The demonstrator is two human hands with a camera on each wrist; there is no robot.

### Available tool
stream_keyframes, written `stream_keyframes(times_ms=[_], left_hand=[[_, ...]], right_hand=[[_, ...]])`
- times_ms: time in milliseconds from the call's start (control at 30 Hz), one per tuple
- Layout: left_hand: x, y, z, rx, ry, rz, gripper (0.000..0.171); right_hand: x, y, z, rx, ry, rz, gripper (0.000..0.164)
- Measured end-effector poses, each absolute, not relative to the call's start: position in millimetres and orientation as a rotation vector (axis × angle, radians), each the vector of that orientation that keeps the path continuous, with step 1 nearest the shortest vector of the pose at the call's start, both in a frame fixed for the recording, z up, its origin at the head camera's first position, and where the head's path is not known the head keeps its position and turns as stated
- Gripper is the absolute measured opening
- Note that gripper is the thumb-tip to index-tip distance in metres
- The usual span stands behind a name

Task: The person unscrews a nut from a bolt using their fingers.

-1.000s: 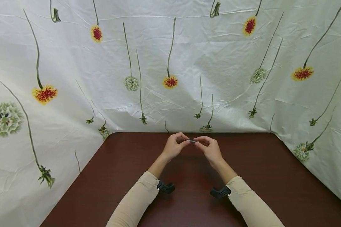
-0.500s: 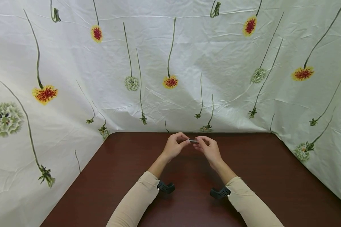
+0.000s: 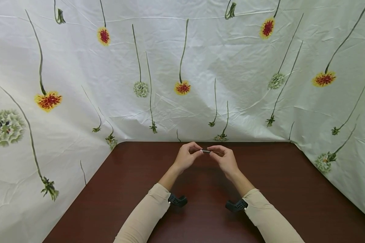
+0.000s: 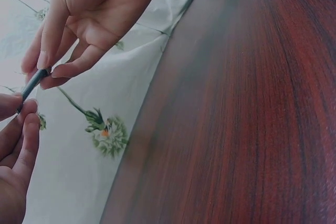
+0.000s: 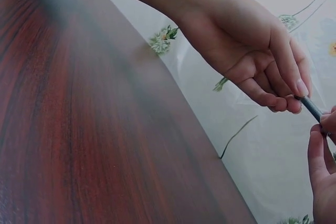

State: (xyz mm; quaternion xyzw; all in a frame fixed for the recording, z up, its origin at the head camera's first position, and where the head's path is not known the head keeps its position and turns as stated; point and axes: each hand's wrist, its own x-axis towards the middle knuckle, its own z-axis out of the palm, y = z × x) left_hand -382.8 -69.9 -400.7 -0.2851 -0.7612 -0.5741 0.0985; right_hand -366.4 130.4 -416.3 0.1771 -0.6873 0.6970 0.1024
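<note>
A short, dark grey threaded bolt [image 3: 205, 151] is held level in the air between my two hands over the table's far part. My left hand [image 3: 185, 158] pinches one end with thumb and fingers. At the other end, my right hand [image 3: 226, 161] pinches the bolt between thumb and fingertips. Fine ridges show along the bolt [image 4: 33, 84] in the left wrist view. The right wrist view has the bolt [image 5: 312, 108] at its right edge. Fingers cover both ends, so I cannot tell whether a head or nut is there.
A dark red-brown wooden table [image 3: 134, 189] lies under both arms. White cloth [image 3: 164, 60] printed with flowers hangs behind it and along both sides. A black strap [image 3: 177, 200] is on the left wrist, another black strap [image 3: 236, 205] on the right.
The right thumb and fingers rolled against each other at the bolt's end, then came back to nearly their earlier position. The left hand and the bolt stay in place.
</note>
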Motion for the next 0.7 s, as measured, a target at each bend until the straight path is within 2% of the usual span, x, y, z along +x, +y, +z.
stream_keyframes(times_ms=[400,700], left_hand=[[-394.6,-70.4,-412.6,-0.856,-2.219,-1.742,0.012],[-392.6,-69.0,-412.4,-0.852,-2.206,-1.767,0.006]], right_hand=[[-366.1,128.8,-416.7,0.526,-2.031,1.963,0.028],[-364.2,126.5,-415.9,0.390,-1.974,2.215,0.029]])
